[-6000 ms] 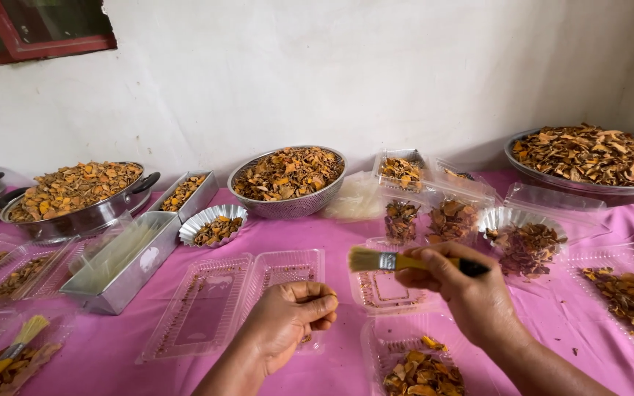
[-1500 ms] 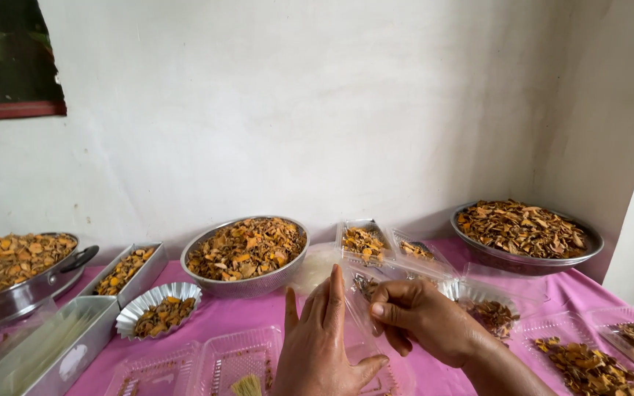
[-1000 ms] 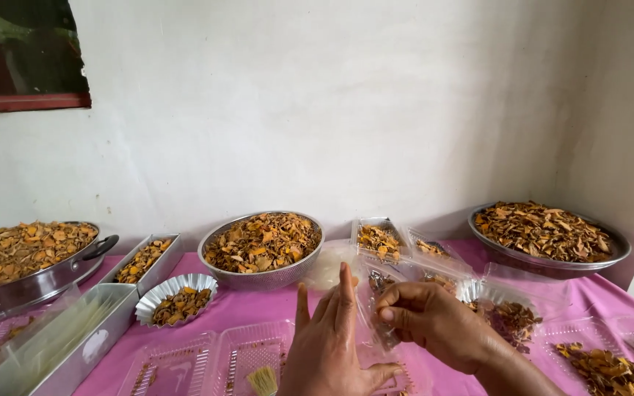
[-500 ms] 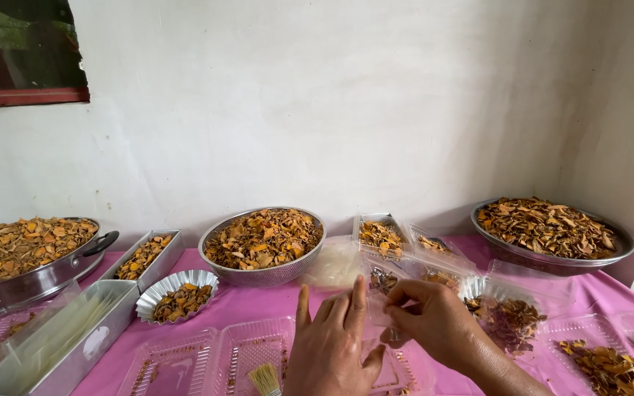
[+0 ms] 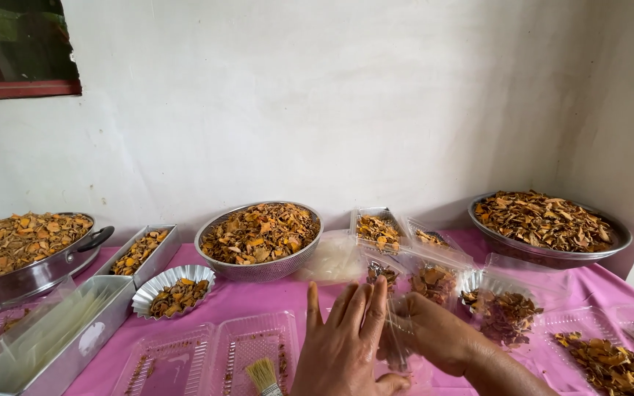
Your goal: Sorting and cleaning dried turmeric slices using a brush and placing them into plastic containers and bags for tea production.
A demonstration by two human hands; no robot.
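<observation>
At the near edge of the table [image 5: 258,301], we hold a clear bag [image 5: 396,339] upright between both hands. The left hand [image 5: 346,345] lies flat against it with fingers extended and spread. The right hand [image 5: 434,339] grips the bag's other side; we cannot tell how its fingers close. We judge the bag light, thin and limp, and slippery against dry skin. Take hold at the top edge, where the film can be pinched without crushing any contents.

Just left of the hands, a brush [image 5: 264,375] rests in a clear tray [image 5: 247,352]. Beyond lie a fluted dish [image 5: 174,291], a colander [image 5: 260,242] and a right bowl [image 5: 548,227], all holding dried orange slices. A pan [image 5: 27,253] stands far left.

Compared with half a second ago, the left hand's fingers have fanned wider, the hands sit slightly lower in view, and the bag stays pressed between them. Six seconds ago the right hand held the brush; it now lies in the tray.
</observation>
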